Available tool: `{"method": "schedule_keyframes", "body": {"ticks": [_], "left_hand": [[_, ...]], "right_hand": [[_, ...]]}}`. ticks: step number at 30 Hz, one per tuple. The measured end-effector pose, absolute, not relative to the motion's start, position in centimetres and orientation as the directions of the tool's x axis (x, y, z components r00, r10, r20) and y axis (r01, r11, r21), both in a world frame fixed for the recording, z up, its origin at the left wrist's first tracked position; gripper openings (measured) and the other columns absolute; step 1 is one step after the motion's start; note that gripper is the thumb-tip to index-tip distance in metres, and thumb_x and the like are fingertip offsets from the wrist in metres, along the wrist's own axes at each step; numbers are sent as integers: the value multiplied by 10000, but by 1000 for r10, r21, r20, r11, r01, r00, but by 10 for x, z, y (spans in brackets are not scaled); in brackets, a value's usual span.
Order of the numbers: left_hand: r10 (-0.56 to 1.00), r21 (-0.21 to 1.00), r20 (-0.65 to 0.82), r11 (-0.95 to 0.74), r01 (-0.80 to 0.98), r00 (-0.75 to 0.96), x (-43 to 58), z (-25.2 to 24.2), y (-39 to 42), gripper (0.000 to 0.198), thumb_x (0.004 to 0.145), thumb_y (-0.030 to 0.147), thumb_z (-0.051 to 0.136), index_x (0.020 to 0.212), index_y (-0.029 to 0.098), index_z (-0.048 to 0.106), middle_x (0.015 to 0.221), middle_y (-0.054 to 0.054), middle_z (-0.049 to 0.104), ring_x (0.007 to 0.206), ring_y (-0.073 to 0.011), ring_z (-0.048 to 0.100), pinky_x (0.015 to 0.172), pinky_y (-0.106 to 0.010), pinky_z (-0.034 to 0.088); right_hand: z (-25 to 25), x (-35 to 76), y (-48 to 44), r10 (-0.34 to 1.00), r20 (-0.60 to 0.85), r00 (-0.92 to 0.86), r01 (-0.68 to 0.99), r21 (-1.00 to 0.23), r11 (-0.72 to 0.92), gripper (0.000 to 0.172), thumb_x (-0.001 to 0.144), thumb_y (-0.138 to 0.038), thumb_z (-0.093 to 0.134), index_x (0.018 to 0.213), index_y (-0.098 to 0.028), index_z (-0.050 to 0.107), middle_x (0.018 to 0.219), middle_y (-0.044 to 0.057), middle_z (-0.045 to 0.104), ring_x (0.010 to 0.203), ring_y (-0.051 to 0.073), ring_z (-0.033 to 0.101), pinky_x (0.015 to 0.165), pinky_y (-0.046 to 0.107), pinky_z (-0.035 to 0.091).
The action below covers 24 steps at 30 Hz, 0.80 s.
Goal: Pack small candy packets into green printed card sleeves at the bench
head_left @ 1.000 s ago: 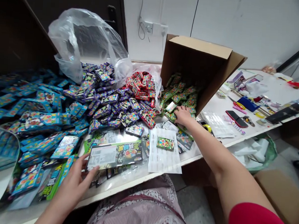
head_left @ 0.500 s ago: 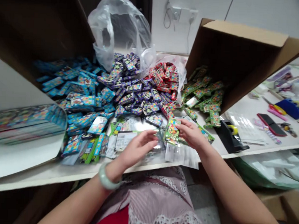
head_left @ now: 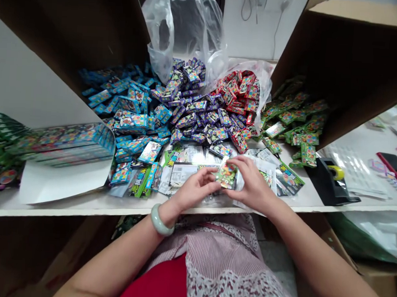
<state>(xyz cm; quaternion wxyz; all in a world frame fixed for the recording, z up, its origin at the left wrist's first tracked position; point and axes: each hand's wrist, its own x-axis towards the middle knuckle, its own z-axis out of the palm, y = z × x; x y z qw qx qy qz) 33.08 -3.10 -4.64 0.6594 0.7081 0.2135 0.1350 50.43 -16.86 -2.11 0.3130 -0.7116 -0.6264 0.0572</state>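
Green packet (head_left: 227, 175), below and right of the frame's centre: we see the right hand (head_left: 254, 187) grasping it between thumb and fingers; the left hand (head_left: 195, 190) touches its left edge, whether gripping we cannot tell.

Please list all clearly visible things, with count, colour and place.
Held packet: 1, green, between hands
Blue packets: many, blue, left
Purple packets: many, purple, centre
Red packets: many, red, centre-right
Green packets: many, green, right
Left box: 1, brown inside, left
Right box: 1, brown, right
Plastic bag: at least 1, clear, behind packets
Printed flat packs: several, black-green, front
Tape dispenser: 1, black, right
Sleeves: several, clear, right of dispenser
Phone: 1, black-red, far right
Table: 1, white, across the middle
Wall: 1, white, back
Bracelet: 1, pale green, left wrist
Clothing: several parts, red and patterned pink, bottom
Left hand: 1, bare, at packet's left edge
Right hand: 1, bare, holding packet
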Motion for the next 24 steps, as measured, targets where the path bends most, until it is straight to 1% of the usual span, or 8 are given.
{"method": "schedule_keyframes", "body": {"ticks": [1,3,6,10,13,16,20,24], "left_hand": [[472,960,-11,-243,142,882,326,-45,-21,668,765,469,705,1291,150,444,1180,-155,611,1068,-258,605,927,-430,483],[395,770,92,-610,186,914,318,-45,1,915,675,449,795,1408,151,334,1446,-208,406,1363,-349,349,1117,-532,287],[223,498,-2,-845,195,975,313,-49,24,1038,647,454,812,1462,141,250,1548,-218,227,1452,-407,90,1156,-609,108],[191,378,20,-910,169,981,312,-55,25,939,694,431,776,1447,162,282,1442,-190,400,1404,-399,245,1152,-627,109],[234,396,140,-904,162,962,305,-52,19,895,713,424,759,1441,179,300,1383,-174,424,1321,-367,367,1133,-590,242],[222,407,176,-903,134,959,295,-48,18,891,726,429,746,1454,181,296,1383,-182,402,1292,-360,390,1081,-548,351],[183,436,167,-895,94,969,288,-48,21,866,725,429,745,1449,199,330,1384,-172,409,1297,-365,387,1091,-560,339],[155,454,159,-889,67,975,287,-48,21,871,733,427,742,1458,211,312,1389,-162,405,1312,-354,379,1114,-555,323]], "right_hand": [[-21,512,-171,910,338,242,863,-503,-43,623,730,-298,696,1301,-240,451,1269,132,444,1240,318,438,1052,513,397],[-22,528,-178,884,367,289,883,-460,-97,620,727,-253,677,1305,-250,454,1291,129,414,1272,331,402,1077,530,357],[-27,542,-184,921,305,242,892,-443,-88,636,750,-216,635,1344,-293,420,1369,108,370,1326,317,360,1104,529,323],[-37,539,-183,943,259,209,877,-476,-64,602,788,-255,627,1349,-332,422,1419,86,355,1345,305,348,1101,533,333],[-36,534,-181,953,239,188,884,-465,-58,638,786,-259,639,1374,-351,409,1423,87,362,1342,313,353,1089,551,347],[-28,531,-181,982,180,58,905,-425,25,662,769,-231,655,1380,-340,422,1418,89,383,1331,309,361,1077,548,366],[-12,527,-180,994,89,-60,919,-383,90,623,748,-226,699,1335,-284,499,1403,114,425,1296,322,389,1048,538,397],[0,530,-182,989,64,-130,907,-395,145,644,762,-242,688,1364,-318,471,1401,92,448,1287,308,404,1045,541,402]]}}
